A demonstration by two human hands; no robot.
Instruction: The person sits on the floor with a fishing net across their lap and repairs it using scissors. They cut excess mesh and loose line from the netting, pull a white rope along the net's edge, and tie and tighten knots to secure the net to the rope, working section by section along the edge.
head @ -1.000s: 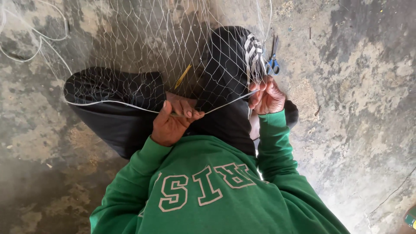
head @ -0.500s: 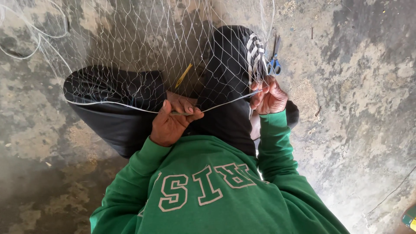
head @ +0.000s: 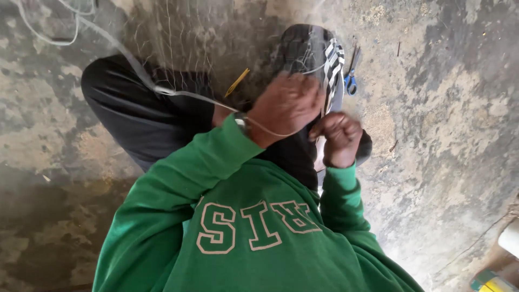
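On the lap, across black trousers (head: pixel 135 116), a fine white mesh net (head: pixel 178 59) spread out, its thicker white edge cord (head: pixel 184 95) running from the upper left to the hands. Judging by the stretch of mesh lying slack beyond the knees, plenty of net left to go over; cannot tell how much is finished, since the weave is too fine to read.

Left hand (head: pixel 285 105) raised, back toward the camera, fingers curled in and pressed together, the cord passing under the palm; exact pinch hidden. Right hand (head: pixel 338 135) just beside it, closed into a loose fist, fingers folded tight, seemingly gripping a thin line, though too small to confirm.

Near the left wrist, a yellow netting needle (head: pixel 237 82) lying on the trousers, untouched. Beside the striped shoe (head: pixel 334 65), blue-handled scissors (head: pixel 351 75) on the concrete floor (head: pixel 443 108), apart from both hands.
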